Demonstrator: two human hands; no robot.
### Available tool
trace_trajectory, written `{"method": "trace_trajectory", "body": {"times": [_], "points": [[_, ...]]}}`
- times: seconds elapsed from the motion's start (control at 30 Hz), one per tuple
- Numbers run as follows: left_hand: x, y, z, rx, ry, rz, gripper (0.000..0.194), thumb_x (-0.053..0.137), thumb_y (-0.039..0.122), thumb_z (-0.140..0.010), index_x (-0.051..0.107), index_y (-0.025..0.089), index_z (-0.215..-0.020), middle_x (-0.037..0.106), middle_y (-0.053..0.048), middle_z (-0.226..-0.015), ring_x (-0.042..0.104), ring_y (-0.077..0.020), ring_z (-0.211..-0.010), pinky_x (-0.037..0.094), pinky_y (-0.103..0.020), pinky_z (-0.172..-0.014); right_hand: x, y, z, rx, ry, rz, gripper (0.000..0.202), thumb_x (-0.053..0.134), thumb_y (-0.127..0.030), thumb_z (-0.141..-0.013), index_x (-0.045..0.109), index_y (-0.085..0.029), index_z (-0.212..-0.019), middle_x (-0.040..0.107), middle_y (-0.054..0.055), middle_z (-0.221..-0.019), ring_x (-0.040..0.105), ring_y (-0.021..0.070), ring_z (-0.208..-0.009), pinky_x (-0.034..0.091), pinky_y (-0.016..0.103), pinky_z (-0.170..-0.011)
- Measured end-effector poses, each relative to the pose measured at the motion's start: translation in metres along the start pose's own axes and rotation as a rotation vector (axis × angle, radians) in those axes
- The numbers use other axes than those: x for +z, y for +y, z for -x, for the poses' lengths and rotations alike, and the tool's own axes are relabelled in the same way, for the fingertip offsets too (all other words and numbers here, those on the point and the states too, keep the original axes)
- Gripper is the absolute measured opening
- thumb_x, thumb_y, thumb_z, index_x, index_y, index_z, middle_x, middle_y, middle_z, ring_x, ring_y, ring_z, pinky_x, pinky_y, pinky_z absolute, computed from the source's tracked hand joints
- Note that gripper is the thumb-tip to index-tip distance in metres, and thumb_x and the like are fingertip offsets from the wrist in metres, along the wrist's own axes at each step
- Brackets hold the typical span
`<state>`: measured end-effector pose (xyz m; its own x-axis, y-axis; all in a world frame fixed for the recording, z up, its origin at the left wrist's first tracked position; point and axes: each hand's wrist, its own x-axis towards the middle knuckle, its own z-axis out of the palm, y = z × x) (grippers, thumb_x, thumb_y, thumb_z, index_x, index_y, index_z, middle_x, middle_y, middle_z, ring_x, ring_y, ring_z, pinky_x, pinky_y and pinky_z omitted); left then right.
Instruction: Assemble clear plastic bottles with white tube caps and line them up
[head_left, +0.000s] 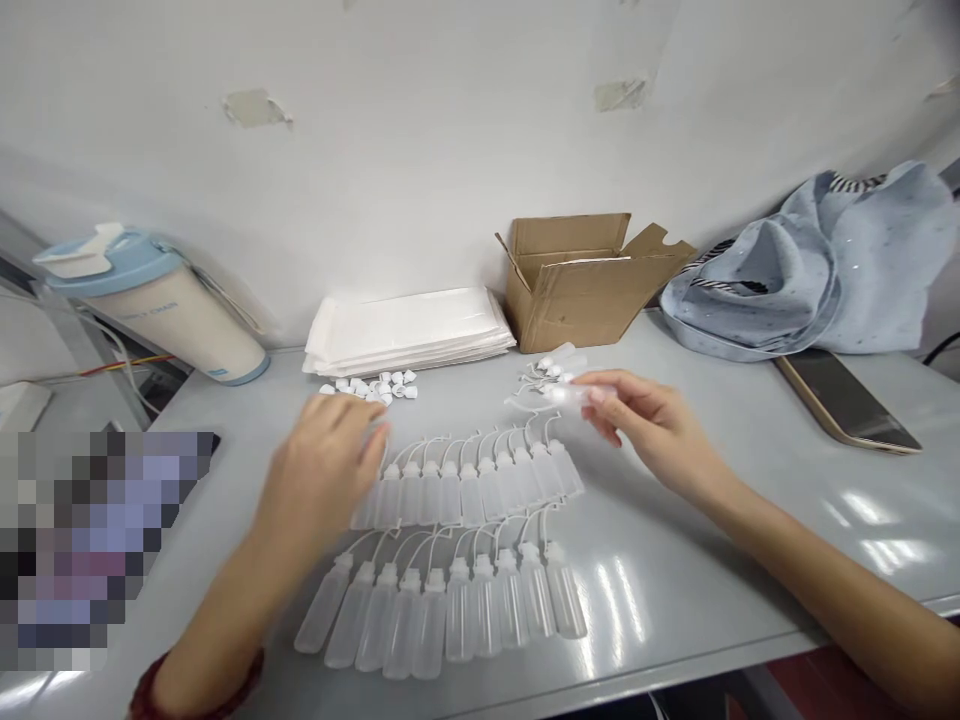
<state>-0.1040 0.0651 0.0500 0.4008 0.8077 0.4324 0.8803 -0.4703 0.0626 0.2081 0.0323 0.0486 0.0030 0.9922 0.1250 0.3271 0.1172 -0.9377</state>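
Nearest you on the table (712, 590) lies a near row of translucent bottles (409, 622); behind it, your blurred left hand (319, 465) partly hides the far row (470, 495) at its left end. Its fingers are near white caps (409, 392), but you cannot tell whether they hold one. Your right hand (649, 412) pinches a bottle (574, 396) at the far right, before loose ones (559, 354). Lettering on the left tumbler (169, 325) is too blurred to read surely; pixelation covers a dark-edged object (211, 445) left.

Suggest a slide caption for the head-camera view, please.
Right hand holding a small translucent bottle beyond two rows of bottles, left hand near white caps.
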Motion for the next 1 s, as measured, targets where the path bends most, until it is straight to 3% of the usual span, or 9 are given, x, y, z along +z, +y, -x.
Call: {"method": "trace_trajectory", "body": {"times": [0.07,0.1,0.2,0.4,0.67,0.87,1.0], "points": [[-0.002,-0.020,-0.003,-0.095,-0.071,-0.138,0.024,0.041,0.026,-0.092,0.062,0.014,-0.094,0.064,-0.011,-0.091,0.056,-0.0325,-0.096,0.049,-0.043,-0.077,-0.009,0.009,-0.010,-0.055,0.127,0.114,0.027,0.059,-0.040,-0.086,0.065,-0.020,-0.103,0.057,-0.001,-0.069,0.046,0.0107,-0.056,0.037,0.024,-0.051],[-0.003,-0.027,-0.003,-0.096,-0.177,-0.176,0.027,0.040,0.027,-0.092,0.062,0.012,-0.098,0.063,-0.012,-0.095,0.055,-0.0337,-0.098,0.048,-0.044,-0.080,-0.013,0.013,-0.014,-0.083,0.177,0.148,0.027,0.061,-0.040,-0.085,0.065,-0.020,-0.102,0.060,0.000,-0.075,0.047,0.0111,-0.058,0.038,0.025,-0.052],[0.001,-0.036,-0.003,-0.163,-0.270,-0.230,0.032,0.040,0.028,-0.090,0.064,0.009,-0.098,0.064,-0.015,-0.096,0.053,-0.0364,-0.097,0.047,-0.047,-0.079,-0.020,0.024,-0.023,-0.114,0.252,0.172,0.026,0.063,-0.040,-0.083,0.064,-0.020,-0.099,0.064,0.005,-0.094,0.056,0.0153,-0.073,0.043,0.027,-0.061],[0.019,-0.032,-0.002,-0.138,-0.275,-0.163,0.029,0.039,0.027,-0.088,0.066,0.014,-0.088,0.066,-0.013,-0.087,0.054,-0.0314,-0.089,0.046,-0.042,-0.079,-0.023,0.035,-0.029,-0.141,0.274,0.299,0.022,0.063,-0.035,-0.081,0.062,-0.021,-0.098,0.067,0.006,-0.100,0.060,0.0198,-0.081,0.048,0.036,-0.074],[0.018,-0.024,-0.004,-0.196,-0.343,-0.036,0.033,0.036,0.034,-0.086,0.064,0.017,-0.086,0.066,-0.011,-0.091,0.054,-0.0309,-0.093,0.045,-0.040,-0.075,-0.023,0.050,-0.043,-0.272,0.246,0.465,0.020,0.057,-0.024,-0.083,0.063,-0.020,-0.101,0.069,0.007,-0.105,0.062,0.0232,-0.090,0.048,0.039,-0.078],[0.019,-0.020,-0.003,-0.179,-0.334,0.002,0.036,0.034,0.036,-0.084,0.065,0.017,-0.083,0.066,-0.013,-0.088,0.053,-0.0334,-0.091,0.045,-0.042,-0.072,-0.023,0.061,-0.057,-0.460,0.190,0.589,0.029,0.044,-0.014,-0.087,0.064,-0.021,-0.107,0.056,0.011,-0.133,0.052,0.0273,-0.122,0.038,0.051,-0.099],[0.017,-0.017,-0.003,-0.181,-0.308,0.023,0.038,0.034,0.037,-0.085,0.064,0.015,-0.086,0.067,-0.014,-0.093,0.053,-0.0344,-0.096,0.046,-0.043,-0.074,-0.022,0.050,-0.049,-0.416,0.291,0.564,0.027,0.047,-0.016,-0.087,0.063,-0.020,-0.108,0.054,0.014,-0.133,0.052,0.0288,-0.122,0.046,0.047,-0.090]]}}
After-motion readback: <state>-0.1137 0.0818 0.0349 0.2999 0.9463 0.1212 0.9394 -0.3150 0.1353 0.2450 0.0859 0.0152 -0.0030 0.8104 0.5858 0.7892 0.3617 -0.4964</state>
